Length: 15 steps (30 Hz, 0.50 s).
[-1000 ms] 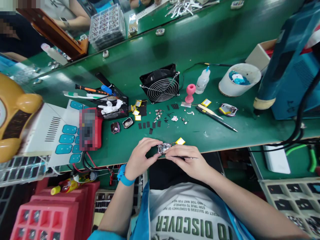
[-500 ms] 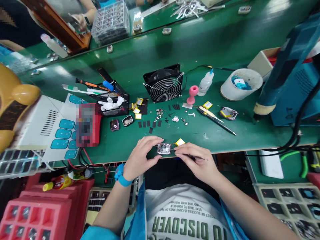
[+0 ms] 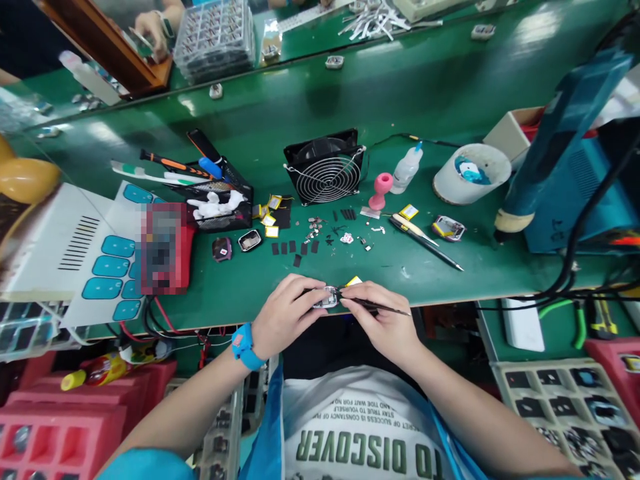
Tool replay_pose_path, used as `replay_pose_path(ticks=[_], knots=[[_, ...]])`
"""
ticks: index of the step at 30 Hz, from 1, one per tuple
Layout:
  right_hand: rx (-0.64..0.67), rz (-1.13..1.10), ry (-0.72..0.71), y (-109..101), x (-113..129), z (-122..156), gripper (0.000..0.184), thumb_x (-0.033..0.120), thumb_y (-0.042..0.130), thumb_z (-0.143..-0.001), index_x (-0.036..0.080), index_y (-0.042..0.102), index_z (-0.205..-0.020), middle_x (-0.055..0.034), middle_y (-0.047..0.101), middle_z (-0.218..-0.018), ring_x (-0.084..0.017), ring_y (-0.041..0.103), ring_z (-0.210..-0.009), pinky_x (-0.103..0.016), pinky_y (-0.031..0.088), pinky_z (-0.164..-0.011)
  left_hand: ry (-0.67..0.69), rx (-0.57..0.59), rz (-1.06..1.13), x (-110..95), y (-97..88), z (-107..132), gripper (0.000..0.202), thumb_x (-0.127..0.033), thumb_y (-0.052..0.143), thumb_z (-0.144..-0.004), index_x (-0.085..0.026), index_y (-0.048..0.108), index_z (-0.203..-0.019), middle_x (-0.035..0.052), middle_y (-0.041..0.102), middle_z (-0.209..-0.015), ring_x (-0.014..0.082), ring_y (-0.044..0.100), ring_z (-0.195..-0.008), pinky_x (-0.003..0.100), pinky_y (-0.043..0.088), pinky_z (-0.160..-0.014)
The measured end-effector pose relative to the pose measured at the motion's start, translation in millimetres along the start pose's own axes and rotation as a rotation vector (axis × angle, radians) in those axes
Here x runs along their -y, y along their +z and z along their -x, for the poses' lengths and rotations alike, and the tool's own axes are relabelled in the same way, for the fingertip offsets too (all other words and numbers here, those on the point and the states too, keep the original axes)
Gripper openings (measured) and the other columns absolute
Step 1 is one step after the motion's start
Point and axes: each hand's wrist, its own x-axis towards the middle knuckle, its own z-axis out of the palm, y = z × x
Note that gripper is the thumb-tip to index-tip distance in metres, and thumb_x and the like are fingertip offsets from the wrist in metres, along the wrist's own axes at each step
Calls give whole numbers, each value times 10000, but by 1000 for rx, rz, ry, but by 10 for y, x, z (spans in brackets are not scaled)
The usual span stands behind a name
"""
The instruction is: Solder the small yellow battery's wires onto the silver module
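My left hand pinches a small clear watch case at the front edge of the green bench. My right hand is closed on black tweezers, their tip touching the case. A small yellow battery lies just behind the case, partly hidden by my fingers. A blue band sits on my left wrist.
Behind my hands lie tiny black pads and loose parts, a black fan, a pink stand, a glue bottle, a white tub and a red meter. Another person's hand works at the far left.
My hands have closed in on the watch case, and the tweezers' tip has moved onto it. The view has shifted a little to the right.
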Motion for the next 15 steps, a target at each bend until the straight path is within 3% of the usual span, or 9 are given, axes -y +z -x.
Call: replay_pose_path(ticks=[9,15], knots=[[-34,-84,128,64,0,2,84,93,710,-936,135,782,-937,-2,785,-910,-43,749,-809,-74,571,-803,33,-30,-14,11,25,16,227,-185,709,-987,-164,689,-1212,82,716,-1203,187,626,-1089,326,594,-948],[-68,-171,287,97,10,-6,95,206,726,-936,154,796,-899,-5,773,-872,-41,728,-768,-76,562,-750,-8,-12,20,-6,5,9,229,-177,723,-977,-189,697,-1205,74,708,-1211,183,618,-1106,317,578,-953]])
